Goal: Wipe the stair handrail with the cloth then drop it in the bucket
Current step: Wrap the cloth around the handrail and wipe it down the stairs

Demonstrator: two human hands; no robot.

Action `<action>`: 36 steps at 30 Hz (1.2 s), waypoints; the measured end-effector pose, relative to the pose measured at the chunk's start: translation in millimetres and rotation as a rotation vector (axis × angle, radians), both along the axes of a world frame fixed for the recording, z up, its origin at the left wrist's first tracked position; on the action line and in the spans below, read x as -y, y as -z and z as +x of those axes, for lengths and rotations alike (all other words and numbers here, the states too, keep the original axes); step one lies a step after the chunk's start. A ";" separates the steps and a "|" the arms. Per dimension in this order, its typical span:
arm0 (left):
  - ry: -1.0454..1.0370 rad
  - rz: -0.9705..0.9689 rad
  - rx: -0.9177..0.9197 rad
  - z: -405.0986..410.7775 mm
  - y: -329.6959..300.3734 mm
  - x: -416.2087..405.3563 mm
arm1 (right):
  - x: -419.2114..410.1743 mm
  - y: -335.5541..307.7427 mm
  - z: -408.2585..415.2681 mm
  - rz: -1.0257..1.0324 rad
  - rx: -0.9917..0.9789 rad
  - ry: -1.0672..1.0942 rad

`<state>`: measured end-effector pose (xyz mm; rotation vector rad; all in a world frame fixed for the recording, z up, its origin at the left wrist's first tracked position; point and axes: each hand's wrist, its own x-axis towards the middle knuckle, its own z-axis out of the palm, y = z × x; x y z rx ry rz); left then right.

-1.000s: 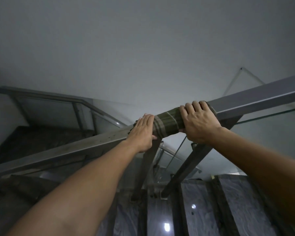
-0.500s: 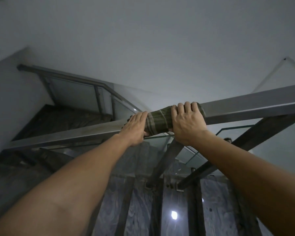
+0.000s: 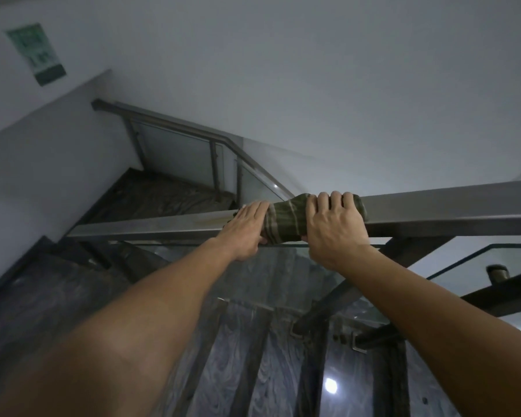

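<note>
Both grips, left hand (image 3: 247, 228) & right hand (image 3: 333, 227), closed on cloth (image 3: 285, 222) around handrail (image 3: 151, 227); wiping underway, bucket unseen.

You've got one view only, head-mounted wide-angle, so nothing overlaps with a second camera. It faces forward and down across the handrail (image 3: 433, 206) into the stairwell, with both forearms running in from the bottom edge. Rail sits close, at arm's reach; stair treads (image 3: 253, 356) lie well below.
</note>
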<state>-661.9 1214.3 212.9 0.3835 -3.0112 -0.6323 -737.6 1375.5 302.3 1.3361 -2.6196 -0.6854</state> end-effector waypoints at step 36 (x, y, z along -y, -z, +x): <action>-0.046 0.031 0.063 93.4 178.4 236.0 | 229.7 166.9 92.9 0.004 -0.049 -0.041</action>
